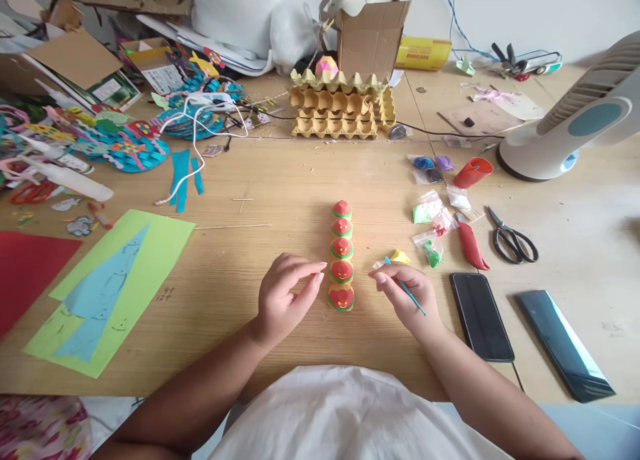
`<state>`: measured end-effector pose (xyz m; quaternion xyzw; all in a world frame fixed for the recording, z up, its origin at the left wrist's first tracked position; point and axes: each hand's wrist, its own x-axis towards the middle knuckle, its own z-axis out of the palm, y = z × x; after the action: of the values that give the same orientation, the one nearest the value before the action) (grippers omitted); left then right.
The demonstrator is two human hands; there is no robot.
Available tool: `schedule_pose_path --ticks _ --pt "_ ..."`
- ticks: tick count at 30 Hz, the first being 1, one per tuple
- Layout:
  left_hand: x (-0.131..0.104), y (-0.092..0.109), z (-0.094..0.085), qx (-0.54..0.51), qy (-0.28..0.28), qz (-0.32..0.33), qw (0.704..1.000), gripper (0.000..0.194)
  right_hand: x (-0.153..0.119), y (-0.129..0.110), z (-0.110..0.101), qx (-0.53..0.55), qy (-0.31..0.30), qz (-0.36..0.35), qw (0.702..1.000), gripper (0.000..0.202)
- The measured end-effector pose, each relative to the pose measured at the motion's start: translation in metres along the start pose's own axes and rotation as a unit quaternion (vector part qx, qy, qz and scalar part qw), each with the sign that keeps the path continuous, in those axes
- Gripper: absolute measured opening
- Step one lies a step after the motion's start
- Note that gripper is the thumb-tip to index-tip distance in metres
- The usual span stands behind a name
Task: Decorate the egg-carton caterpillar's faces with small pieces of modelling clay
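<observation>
Tool (413, 298) is being grasped by right hand (421, 290) | left hand (283, 297) is being held curled beside cup row (342, 249), grip cannot be told

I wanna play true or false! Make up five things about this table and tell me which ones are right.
1. The right hand holds a thin stick. True.
2. That thin stick is red. False: it is blue.
3. Five red-and-green figures make a row. True.
4. Black scissors lie farther away than the black phone. True.
5. That black phone lies left of the figures. False: it lies to their right.
</observation>
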<state>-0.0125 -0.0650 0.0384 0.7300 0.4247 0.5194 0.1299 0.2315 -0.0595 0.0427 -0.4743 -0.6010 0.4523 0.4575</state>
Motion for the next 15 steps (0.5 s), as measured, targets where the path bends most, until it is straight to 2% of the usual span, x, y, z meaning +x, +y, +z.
schedule_pose_path --ticks 3,8,13,15 --pt "0.0007 0.0012 0.0004 -0.003 -0.007 -0.001 1.000 0.026 -0.0003 -0.0015 -0.0002 -0.009 -0.028 -0.003 1.000 0.044" --pt "0.0041 0.0073 0.0025 0.002 -0.027 0.020 0.999 0.025 -0.0023 -0.0008 0.0034 -0.014 -0.053 -0.033 0.998 0.022" --pt "0.0031 0.0102 0.0059 -0.001 -0.067 0.057 0.996 0.026 -0.0056 -0.0012 0.0069 -0.021 -0.105 -0.035 0.994 0.043" --pt "0.0014 0.0100 0.0071 -0.006 -0.077 0.063 0.995 0.027 -0.0060 -0.0018 0.0085 -0.015 -0.107 -0.029 0.994 0.038"
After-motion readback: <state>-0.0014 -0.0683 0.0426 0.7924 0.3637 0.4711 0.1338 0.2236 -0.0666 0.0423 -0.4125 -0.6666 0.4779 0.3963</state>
